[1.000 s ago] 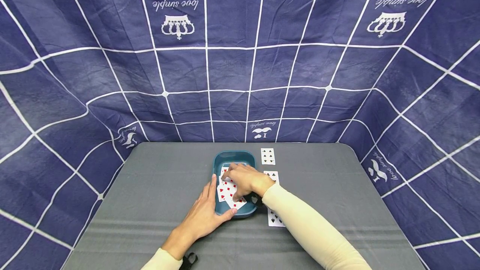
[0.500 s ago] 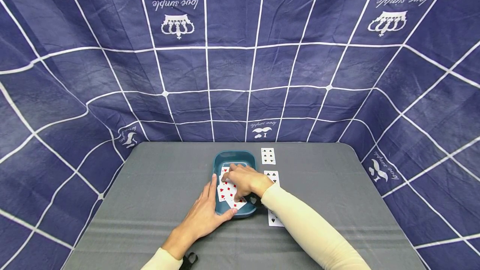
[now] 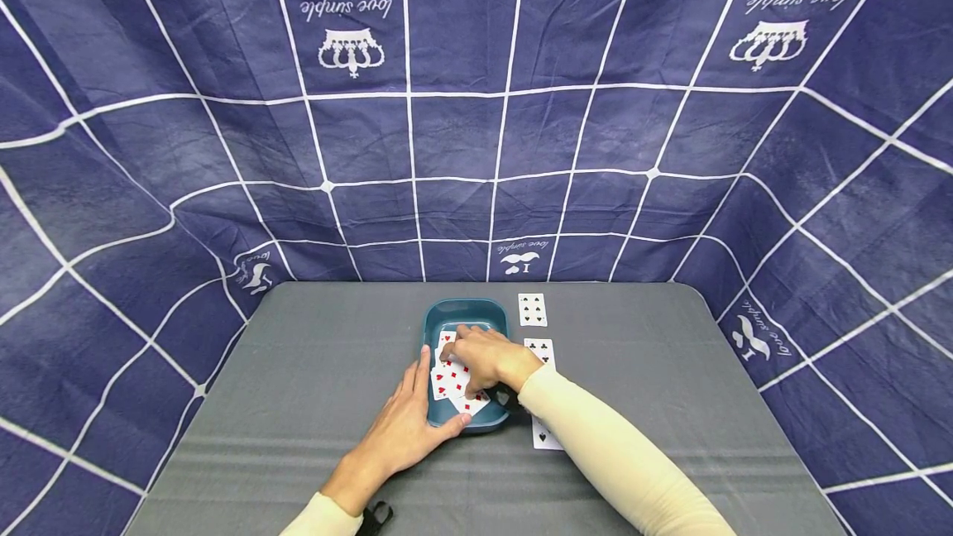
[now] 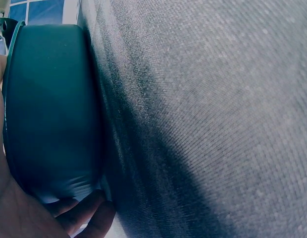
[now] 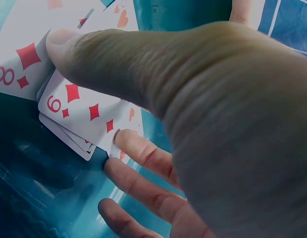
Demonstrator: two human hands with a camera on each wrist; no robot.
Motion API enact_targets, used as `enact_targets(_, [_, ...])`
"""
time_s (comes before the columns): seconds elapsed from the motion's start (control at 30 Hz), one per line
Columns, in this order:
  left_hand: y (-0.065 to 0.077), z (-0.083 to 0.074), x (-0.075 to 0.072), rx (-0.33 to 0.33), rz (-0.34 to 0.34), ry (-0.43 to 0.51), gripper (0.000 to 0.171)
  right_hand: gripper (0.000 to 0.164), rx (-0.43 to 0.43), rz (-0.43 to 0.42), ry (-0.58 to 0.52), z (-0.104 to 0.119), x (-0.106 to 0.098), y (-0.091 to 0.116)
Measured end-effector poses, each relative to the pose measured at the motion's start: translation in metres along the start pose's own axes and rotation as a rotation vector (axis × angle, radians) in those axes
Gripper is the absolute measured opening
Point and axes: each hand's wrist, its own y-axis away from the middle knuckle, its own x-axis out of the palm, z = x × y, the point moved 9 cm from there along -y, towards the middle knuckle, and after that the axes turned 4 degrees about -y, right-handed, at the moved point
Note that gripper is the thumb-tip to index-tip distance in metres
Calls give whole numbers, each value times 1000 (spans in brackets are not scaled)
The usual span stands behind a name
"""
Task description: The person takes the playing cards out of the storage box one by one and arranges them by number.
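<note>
White, red-suited playing cards [image 3: 454, 379] overlap inside a teal, rounded plastic tray [image 3: 466, 305]. The right hand [image 3: 487, 356] touches them, fingers apart, pinching unclear; the left hand [image 3: 408, 418], thumb spread, touches the tray's eight-o'clock side.

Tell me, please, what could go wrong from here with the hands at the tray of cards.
The red-suited cards overlap in the tray, so the right hand, whose thumb reaches them, might lift two at once. The right sleeve partly hides the nearest spade card beside the tray and might nudge it; whether they touch is unclear. The left hand is against the tray's side, so a harder push could perhaps slide it.
</note>
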Motion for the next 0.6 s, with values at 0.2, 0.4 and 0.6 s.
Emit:
enact_targets(0.2, [0,-1,0,-3,0,0,136,81,-1,2,-12,-1,1,0])
enact_targets(0.4, [0,1,1,-13,9,6,137,85,3,4,-25,-2,1,-1])
enact_targets(0.6, [-1,0,1,-15,11,5,136,89,-3,10,-33,-3,2,-1])
